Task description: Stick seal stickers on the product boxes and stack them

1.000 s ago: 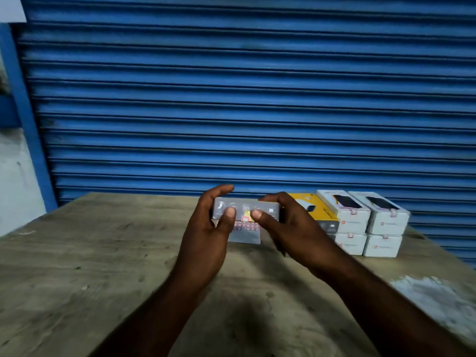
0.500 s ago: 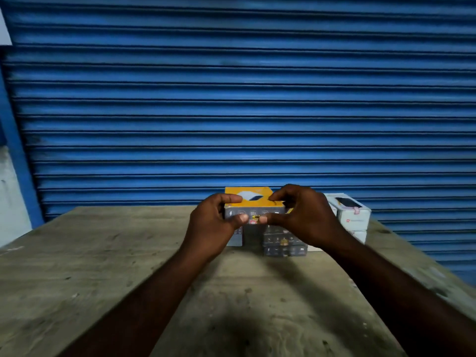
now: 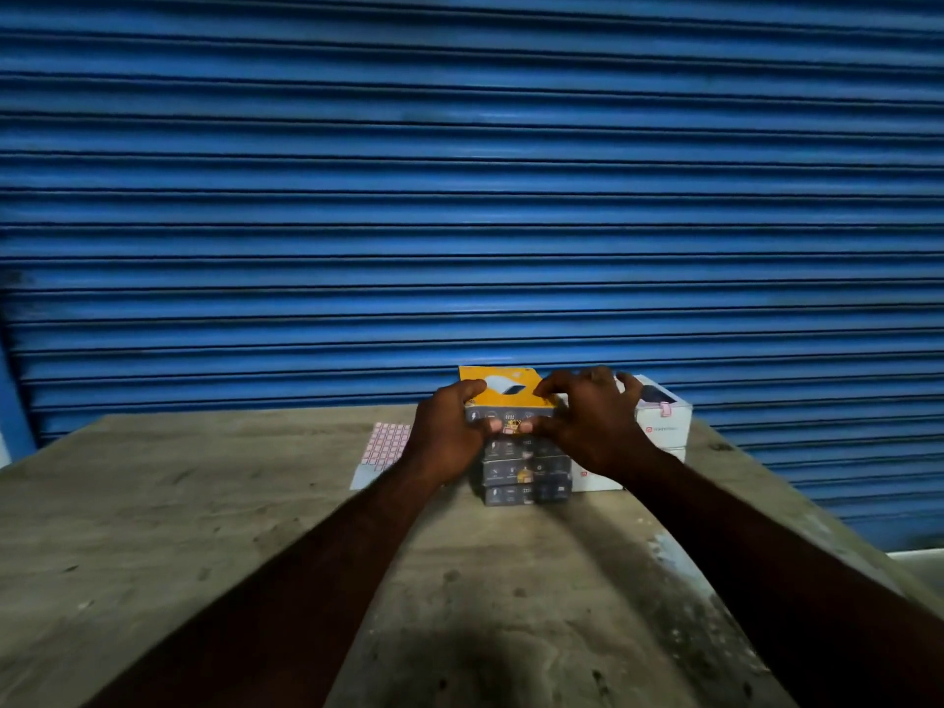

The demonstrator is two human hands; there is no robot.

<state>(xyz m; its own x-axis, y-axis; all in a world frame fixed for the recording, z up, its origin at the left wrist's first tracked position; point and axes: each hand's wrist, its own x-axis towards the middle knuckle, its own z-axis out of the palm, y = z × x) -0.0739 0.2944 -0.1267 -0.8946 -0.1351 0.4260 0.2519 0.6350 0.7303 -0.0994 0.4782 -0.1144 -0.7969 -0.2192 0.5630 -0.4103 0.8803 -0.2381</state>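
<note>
**Stacking step: top box going onto stack**

Hands are both on the top box (image 3: 503, 393), which has a yellow lid and sits at the top of the stack (image 3: 526, 477) of dark boxes. Cannot tell if it rests fully or hangs just above. The left hand (image 3: 444, 431) grips its left end and the right hand (image 3: 592, 426) its right end. Fingers (image 3: 554, 388) curl over the lid, and the thumbs press the near face, almost meeting mid-box. A small bright patch between the thumbs may be the seal, but it is too blurred to tell.

The sticker sheet (image 3: 383, 447) lies flat on the table (image 3: 153, 528) just left of the stack. White boxes (image 3: 664, 416) are piled just right of the stack, with a pink seal showing on the upper one. A blue shutter (image 3: 459, 196) stands behind the stack.

Judgement: the step in hand looks like stacking, not sticking. The next move calls for squaring the top box with the stack edges, then freeing both hands outward without nudging it, since the stack looks tall and narrow. After that, probably the sheet left of the stack for another seal. No loose box is in view.
</note>
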